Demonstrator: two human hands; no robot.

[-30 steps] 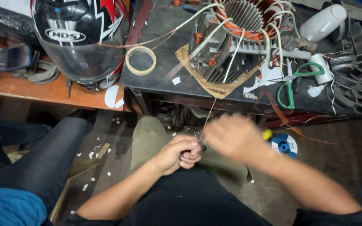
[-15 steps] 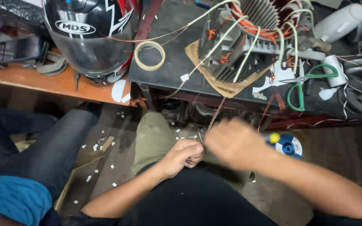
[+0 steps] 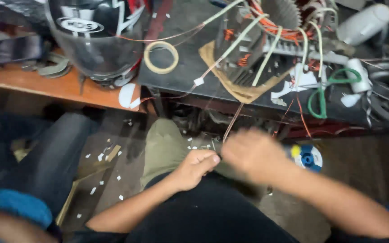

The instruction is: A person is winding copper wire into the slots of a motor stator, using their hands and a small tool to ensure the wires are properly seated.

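Wire [image 3: 232,120] pinched in left hand [image 3: 195,167] fingers; right hand [image 3: 253,154] blurred, grip unclear, still beside left.

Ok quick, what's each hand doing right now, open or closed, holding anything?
Left hand: closed, pinching the end of the copper wire.
Right hand: motion-blurred at the same wire end; grip cannot be told.

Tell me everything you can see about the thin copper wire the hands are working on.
The copper wire is a thin reddish-brown strand, taut and nearly straight. It slants down from the motor winding on the dark bench to the left hand, pinched at the fingertips. The blurred right hand meets it there.
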